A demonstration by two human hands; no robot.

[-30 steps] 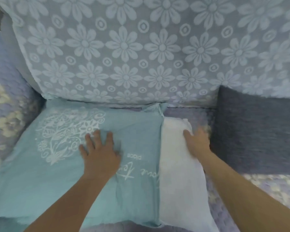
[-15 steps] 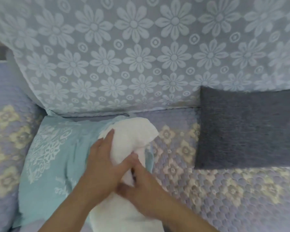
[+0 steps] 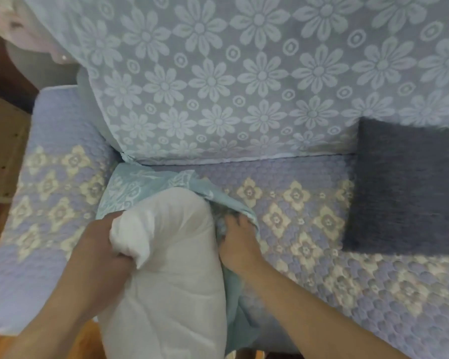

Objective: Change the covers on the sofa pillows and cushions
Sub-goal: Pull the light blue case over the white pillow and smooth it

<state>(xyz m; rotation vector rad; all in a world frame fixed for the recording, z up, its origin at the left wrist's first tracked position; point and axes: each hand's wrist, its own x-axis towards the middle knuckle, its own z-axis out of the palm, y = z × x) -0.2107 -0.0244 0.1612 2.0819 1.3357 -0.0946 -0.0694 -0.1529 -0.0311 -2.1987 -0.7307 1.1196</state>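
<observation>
White insert (image 3: 163,255) mostly out of teal cover (image 3: 145,182), at seat's (image 3: 322,229) left end. My left hand (image 3: 101,244) bunches insert corner; right hand (image 3: 237,242) clutches cover edge. 1 grey cushion (image 3: 407,187) untouched, I judge. Plenty left.

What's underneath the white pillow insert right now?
The teal cover lies under the white pillow insert, showing past its far end and right side, where the right hand grips it. The left hand grips the insert. Anything beneath its middle is hidden.

Left hand (image 3: 101,244) gripping white pillow insert (image 3: 166,268), right hand (image 3: 237,242) clutching teal cover (image 3: 140,185), grey cushion (image 3: 405,187) beside
</observation>
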